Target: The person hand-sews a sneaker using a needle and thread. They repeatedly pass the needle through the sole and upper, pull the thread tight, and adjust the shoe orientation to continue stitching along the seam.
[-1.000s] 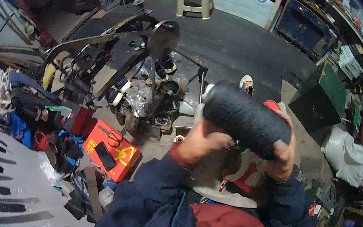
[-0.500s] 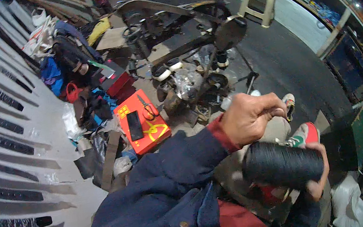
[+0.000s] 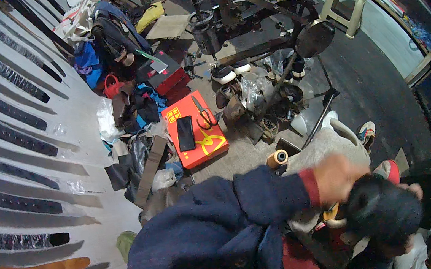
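A large spool of black thread [image 3: 385, 208] is in my right hand [image 3: 415, 192], tilted and blurred by motion. The fingers wrap round its far right side, and part of that hand is hidden behind it. My left hand [image 3: 341, 176] is just left of the spool's upper end, so smeared that its fingers do not show. I cannot tell whether it touches the thread. Left of my forearm is a red box [image 3: 213, 154] carrying a black phone [image 3: 185, 134] and scissors [image 3: 201, 111].
A black metal machine [image 3: 261, 49] stands ahead, with shoes [image 3: 224, 74] and plastic bags beneath. A smaller yellowish spool [image 3: 277, 159] sits near my left sleeve. Belts [image 3: 24, 215] line the white panel at left. A beige stool [image 3: 343, 4] is far right; a white bag [image 3: 414, 252] lies low right.
The scene has shifted right and the smaller spool has come into view. The black spool has turned from lying sideways to a steeper tilt. My left hand, pinched before, has come down beside it.
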`<control>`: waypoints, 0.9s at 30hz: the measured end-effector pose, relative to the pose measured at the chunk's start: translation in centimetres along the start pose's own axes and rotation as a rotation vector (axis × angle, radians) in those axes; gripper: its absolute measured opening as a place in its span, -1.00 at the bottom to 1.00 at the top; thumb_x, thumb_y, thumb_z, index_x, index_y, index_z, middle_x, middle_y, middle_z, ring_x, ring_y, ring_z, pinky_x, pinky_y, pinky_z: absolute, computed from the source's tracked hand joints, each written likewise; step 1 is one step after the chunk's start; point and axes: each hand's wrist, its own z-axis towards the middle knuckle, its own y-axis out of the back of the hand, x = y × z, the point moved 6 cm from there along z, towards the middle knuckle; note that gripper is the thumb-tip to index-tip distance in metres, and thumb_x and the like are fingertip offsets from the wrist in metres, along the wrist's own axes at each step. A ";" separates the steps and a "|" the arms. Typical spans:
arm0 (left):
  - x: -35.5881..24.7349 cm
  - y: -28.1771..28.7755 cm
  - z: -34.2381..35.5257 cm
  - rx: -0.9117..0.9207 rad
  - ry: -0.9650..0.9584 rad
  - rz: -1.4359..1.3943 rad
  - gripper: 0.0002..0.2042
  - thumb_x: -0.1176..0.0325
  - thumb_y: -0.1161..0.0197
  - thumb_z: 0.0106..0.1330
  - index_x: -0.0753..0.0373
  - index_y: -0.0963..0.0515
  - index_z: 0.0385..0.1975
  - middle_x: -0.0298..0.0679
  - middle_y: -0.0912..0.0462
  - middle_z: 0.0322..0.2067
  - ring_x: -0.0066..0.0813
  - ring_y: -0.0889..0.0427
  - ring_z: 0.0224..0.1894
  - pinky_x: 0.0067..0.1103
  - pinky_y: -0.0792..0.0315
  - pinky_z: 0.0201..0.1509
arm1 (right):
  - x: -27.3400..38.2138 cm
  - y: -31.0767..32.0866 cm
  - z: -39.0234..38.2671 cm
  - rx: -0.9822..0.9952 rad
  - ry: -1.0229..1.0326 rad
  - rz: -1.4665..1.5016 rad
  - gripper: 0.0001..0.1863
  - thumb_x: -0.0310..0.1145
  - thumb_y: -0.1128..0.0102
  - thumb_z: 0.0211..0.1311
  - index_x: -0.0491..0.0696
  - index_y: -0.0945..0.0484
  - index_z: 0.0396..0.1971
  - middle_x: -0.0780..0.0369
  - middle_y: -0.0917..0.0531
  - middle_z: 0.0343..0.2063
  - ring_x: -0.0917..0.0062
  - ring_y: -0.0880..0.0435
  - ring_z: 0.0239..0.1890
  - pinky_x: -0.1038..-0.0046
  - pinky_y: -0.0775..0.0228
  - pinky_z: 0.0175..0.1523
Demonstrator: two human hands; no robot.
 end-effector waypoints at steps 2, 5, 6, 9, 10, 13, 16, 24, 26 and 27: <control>-2.7 -2.1 -1.5 0.156 -0.138 -0.026 -0.91 0.37 -0.21 0.05 0.11 -0.60 -0.44 -0.18 -0.55 -0.63 -0.13 -0.65 -0.49 -0.29 -0.40 -0.49 | 0.9 1.7 0.7 -0.247 0.063 -0.688 -0.32 -0.17 -0.22 0.19 -0.26 -0.34 0.23 0.05 -0.44 0.20 0.24 -0.49 0.16 0.29 -0.36 0.25; -2.9 -0.6 -1.0 -0.049 -0.223 -0.053 -0.90 0.32 -0.27 0.00 0.15 -0.55 -0.51 -0.20 -0.59 -0.60 -0.15 -0.64 -0.50 -0.34 -0.46 -0.45 | -0.8 3.5 1.2 -0.390 -0.228 -0.460 -0.31 -0.11 -0.30 0.19 -0.21 -0.37 0.22 0.06 -0.50 0.13 0.28 -0.55 0.06 0.24 -0.37 0.20; -1.3 1.0 -0.2 -0.131 -0.199 -0.065 -0.91 0.39 -0.27 0.03 0.18 -0.57 -0.46 -0.20 -0.61 -0.57 -0.17 -0.66 -0.46 -0.35 -0.49 -0.41 | -0.9 2.9 1.1 -0.277 -0.224 -0.524 -0.39 -0.19 -0.20 0.20 -0.19 -0.38 0.20 0.09 -0.45 0.14 0.29 -0.48 0.13 0.37 -0.34 0.22; 3.7 3.2 1.2 -0.279 0.092 -0.361 -0.94 0.52 -0.25 0.16 0.27 -0.60 -0.39 -0.11 -0.68 -0.47 -0.20 -0.72 -0.35 -0.40 -0.57 -0.26 | -1.8 0.6 -0.1 0.117 -0.238 0.313 -0.25 -0.09 -0.32 0.16 -0.16 -0.31 0.27 0.09 -0.44 0.18 0.27 -0.48 0.19 0.30 -0.27 0.34; 3.6 2.8 0.8 -0.218 0.091 -0.160 -0.94 0.54 -0.20 0.24 0.29 -0.61 -0.36 -0.07 -0.67 -0.47 -0.22 -0.73 -0.36 -0.41 -0.56 -0.25 | -2.0 0.8 -0.5 0.147 -0.209 0.408 -0.27 -0.08 -0.29 0.18 -0.17 -0.31 0.27 0.08 -0.44 0.18 0.26 -0.47 0.19 0.29 -0.27 0.34; 0.7 -2.1 -1.9 0.035 0.168 -0.208 -0.87 0.52 -0.18 0.09 0.14 -0.62 -0.43 -0.10 -0.63 -0.58 -0.06 -0.66 -0.48 -0.28 -0.49 -0.43 | -3.2 5.1 -0.9 -0.150 -0.107 0.244 -0.30 -0.04 -0.20 0.25 -0.18 -0.30 0.27 0.05 -0.43 0.19 0.22 -0.47 0.19 0.27 -0.28 0.34; -2.4 -2.9 -2.7 0.012 -0.101 -0.291 -0.90 0.51 -0.19 -0.03 0.14 -0.55 -0.51 -0.17 -0.55 -0.63 -0.12 -0.62 -0.53 -0.27 -0.43 -0.49 | -4.7 9.1 -1.2 -0.444 -0.170 -0.071 -0.32 -0.01 -0.11 0.33 -0.19 -0.29 0.27 0.02 -0.43 0.19 0.19 -0.46 0.20 0.24 -0.28 0.34; -1.2 3.7 0.2 0.005 -0.226 0.063 -0.87 0.43 -0.31 -0.01 0.12 -0.52 -0.47 -0.25 -0.55 -0.60 -0.17 -0.63 -0.50 -0.33 -0.44 -0.46 | -3.3 0.1 0.1 -0.070 -0.471 -0.252 -0.18 0.15 -0.21 0.03 -0.21 -0.38 0.13 0.11 -0.48 -0.03 0.40 -0.50 0.00 0.39 -0.34 0.15; -1.8 4.3 0.3 0.013 -0.208 -0.054 -0.88 0.47 -0.31 0.01 0.14 -0.55 -0.45 -0.25 -0.58 -0.58 -0.18 -0.65 -0.48 -0.36 -0.46 -0.44 | -2.1 -0.9 1.1 -0.060 -0.520 -0.196 -0.17 0.19 -0.30 -0.09 -0.21 -0.40 0.01 0.15 -0.50 -0.11 0.46 -0.51 -0.10 0.41 -0.36 0.07; -1.8 4.4 0.4 0.028 -0.186 -0.103 -0.88 0.49 -0.30 0.01 0.15 -0.56 -0.45 -0.25 -0.60 -0.57 -0.19 -0.66 -0.47 -0.37 -0.46 -0.43 | -1.7 -1.7 1.6 0.037 -0.523 -0.057 -0.17 0.19 -0.30 -0.09 -0.17 -0.37 0.03 0.16 -0.51 -0.11 0.46 -0.54 -0.10 0.43 -0.40 0.04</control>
